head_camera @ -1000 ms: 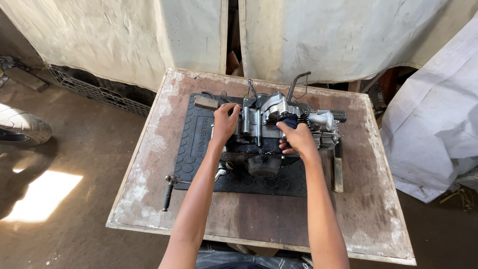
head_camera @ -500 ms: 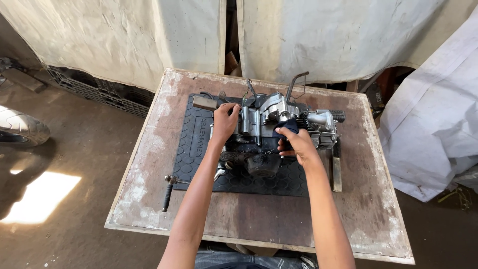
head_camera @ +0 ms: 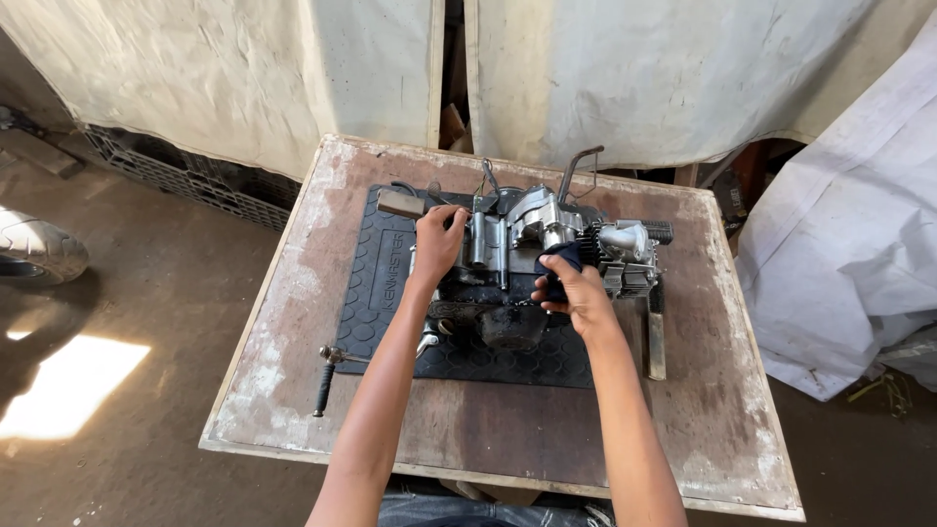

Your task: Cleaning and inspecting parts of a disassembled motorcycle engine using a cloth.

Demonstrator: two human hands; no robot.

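A grey motorcycle engine (head_camera: 532, 234) lies on a black rubber mat (head_camera: 376, 293) on a worn wooden table (head_camera: 293, 322). My left hand (head_camera: 437, 244) grips the engine's left end, fingers curled over its casing. My right hand (head_camera: 576, 293) holds a dark blue cloth (head_camera: 558, 265) pressed against the engine's front side, near the finned cylinder (head_camera: 625, 244). A bent metal lever (head_camera: 576, 168) sticks up from the top of the engine.
A ratchet handle (head_camera: 327, 376) lies at the mat's left front corner. A flat metal bar (head_camera: 655, 332) rests to the right of the engine. A small block (head_camera: 400, 203) sits at the mat's back left. White tarps hang behind and at right; a tyre (head_camera: 34, 249) lies at left.
My right hand with the cloth has slid down and toward me along the engine's front. The left hand has stayed on the engine's left end.
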